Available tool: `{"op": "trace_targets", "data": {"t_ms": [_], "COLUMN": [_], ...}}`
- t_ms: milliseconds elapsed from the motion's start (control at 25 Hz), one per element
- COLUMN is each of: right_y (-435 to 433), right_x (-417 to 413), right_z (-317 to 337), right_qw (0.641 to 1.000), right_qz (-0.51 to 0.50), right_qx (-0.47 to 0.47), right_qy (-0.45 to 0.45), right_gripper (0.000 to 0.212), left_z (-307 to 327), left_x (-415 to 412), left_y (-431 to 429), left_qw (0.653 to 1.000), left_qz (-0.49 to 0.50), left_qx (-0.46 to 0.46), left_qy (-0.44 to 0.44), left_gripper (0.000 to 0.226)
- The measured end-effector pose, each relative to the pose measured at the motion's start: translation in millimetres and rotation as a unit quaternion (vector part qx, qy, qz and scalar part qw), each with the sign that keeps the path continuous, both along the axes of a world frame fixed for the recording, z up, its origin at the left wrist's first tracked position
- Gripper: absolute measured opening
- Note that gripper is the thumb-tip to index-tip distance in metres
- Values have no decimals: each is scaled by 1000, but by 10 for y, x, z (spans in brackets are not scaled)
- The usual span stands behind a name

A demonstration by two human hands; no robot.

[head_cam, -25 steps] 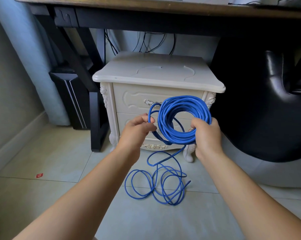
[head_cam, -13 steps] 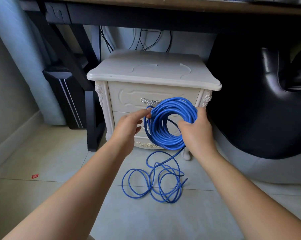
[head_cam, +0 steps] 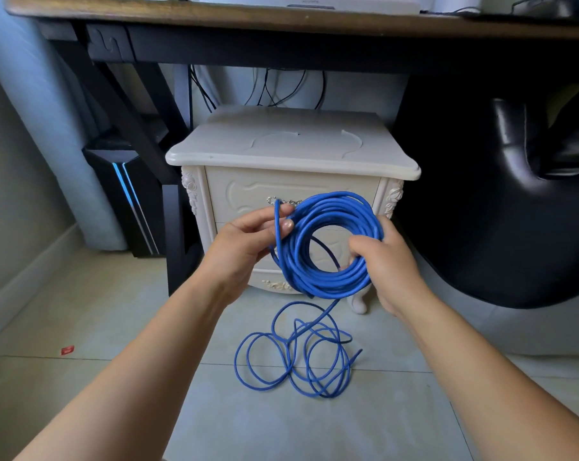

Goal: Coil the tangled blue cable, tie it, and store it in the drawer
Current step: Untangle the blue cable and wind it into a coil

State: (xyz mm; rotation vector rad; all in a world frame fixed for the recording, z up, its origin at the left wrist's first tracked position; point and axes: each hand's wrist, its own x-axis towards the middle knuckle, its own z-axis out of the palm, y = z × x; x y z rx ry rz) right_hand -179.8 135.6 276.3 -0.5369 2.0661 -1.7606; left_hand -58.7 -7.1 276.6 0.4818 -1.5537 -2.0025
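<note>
Left hand [head_cam: 245,251] now pinches left of cable coil [head_cam: 328,285] — right hand [head_cam: 394,271] grips right.

Pale tiled floor [head_cam: 82,294], dark wooden desk [head_cam: 215,15], black leather chair [head_cam: 497,211], grey wall [head_cam: 8,161]

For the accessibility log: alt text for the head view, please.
The right hand grips a blue cable coil while the left hand pinches a strand at its edge, before a cream nightstand. Loose loops trail onto the floor.

Bare left hand [head_cam: 245,251], bare right hand [head_cam: 389,266]
</note>
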Motion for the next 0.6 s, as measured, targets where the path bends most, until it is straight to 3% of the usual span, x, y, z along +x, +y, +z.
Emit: {"op": "trace_targets", "data": {"t_ms": [200,280,400,600], "right_y": [87,121,149,177], "right_x": [-46,-61,-98,-67], "right_z": [24,58,120,88], "right_qw": [992,994,997,992], "right_qz": [35,45,59,103], "right_qx": [-106,-95,-48,-20], "right_qy": [-60,-42,12,67], "right_gripper": [25,26,28,31], "left_z": [38,53,50,71], "left_x": [-2,38,58,68], "left_y": [26,-11,15,24], "left_qw": [998,993,972,964], "left_qz": [22,-9,-110,-137], "left_qx": [-33,-95,-178,-190], "left_qy": [-48,-66,-107,-126], "left_gripper": [44,50,41,45]}}
